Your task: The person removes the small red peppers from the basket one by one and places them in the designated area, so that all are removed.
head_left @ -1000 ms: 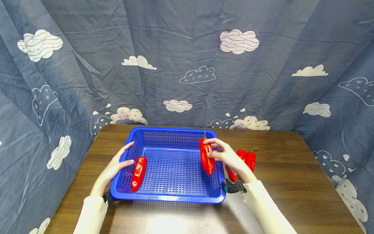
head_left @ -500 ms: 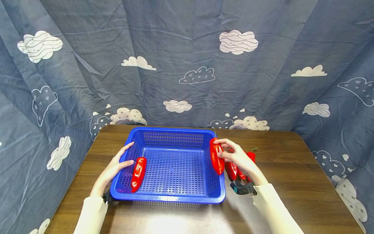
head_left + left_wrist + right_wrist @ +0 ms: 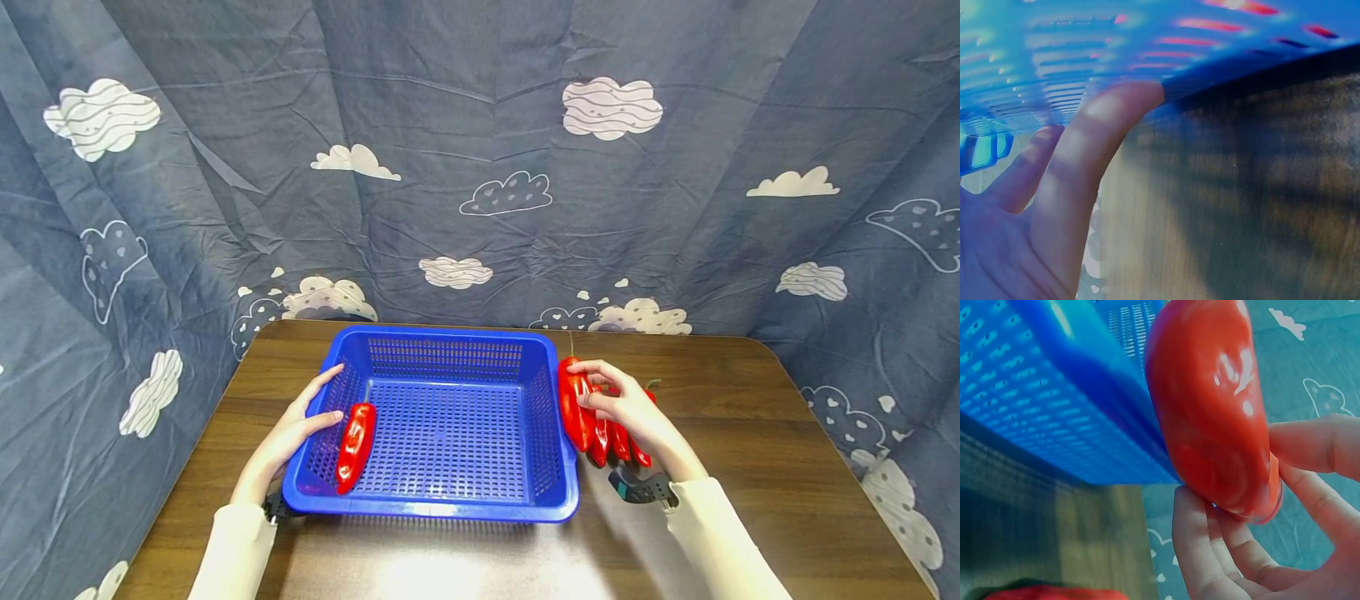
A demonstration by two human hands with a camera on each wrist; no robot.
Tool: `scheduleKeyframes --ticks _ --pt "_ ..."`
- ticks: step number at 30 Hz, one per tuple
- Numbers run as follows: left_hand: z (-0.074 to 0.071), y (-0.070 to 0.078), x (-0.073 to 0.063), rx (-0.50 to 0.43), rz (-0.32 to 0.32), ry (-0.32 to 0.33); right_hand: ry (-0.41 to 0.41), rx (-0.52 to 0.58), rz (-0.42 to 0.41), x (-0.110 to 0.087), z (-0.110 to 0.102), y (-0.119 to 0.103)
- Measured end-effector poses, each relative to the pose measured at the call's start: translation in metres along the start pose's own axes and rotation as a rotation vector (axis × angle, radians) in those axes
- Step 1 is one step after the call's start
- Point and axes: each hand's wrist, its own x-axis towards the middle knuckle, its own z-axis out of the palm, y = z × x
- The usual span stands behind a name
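My right hand [image 3: 622, 402] pinches a glossy long red pepper [image 3: 574, 407] between fingers and thumb, just beyond the basket's right side. In the right wrist view the pepper [image 3: 1207, 406] hangs along the rim's outer edge. A blue perforated plastic basket [image 3: 431, 507] stands mid-table. At its left side rests my left hand [image 3: 291, 429], thumb and index finger spread, their tips over the rim in the head view. Below them inside the basket lies another red pepper [image 3: 356, 448], its stem toward the back. In the left wrist view a straight finger [image 3: 1085, 150] touches the slotted wall.
Several more red peppers [image 3: 619, 442] lie side by side on the wooden table [image 3: 742, 433] right of the basket, partly under my right hand. Behind the table hangs a grey-blue curtain [image 3: 480, 125] with white clouds.
My right hand has carried the pepper rightward, from over the basket's right part to outside its right rim. The left hand, the basket and the pepper inside stay put.
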Motion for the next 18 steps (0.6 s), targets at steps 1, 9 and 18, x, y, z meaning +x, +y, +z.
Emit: scheduleKeyframes --ticks 1,9,18 --pt "0.000 0.000 0.000 0.000 0.000 0.000 0.005 0.005 0.006 -0.001 -0.001 0.000" --pt "0.000 -0.001 0.000 0.002 0.008 0.004 0.023 -0.001 0.012 -0.005 -0.010 0.006" --pt "0.000 -0.001 0.000 0.000 -0.002 0.007 0.044 -0.018 0.033 -0.011 -0.020 0.013"
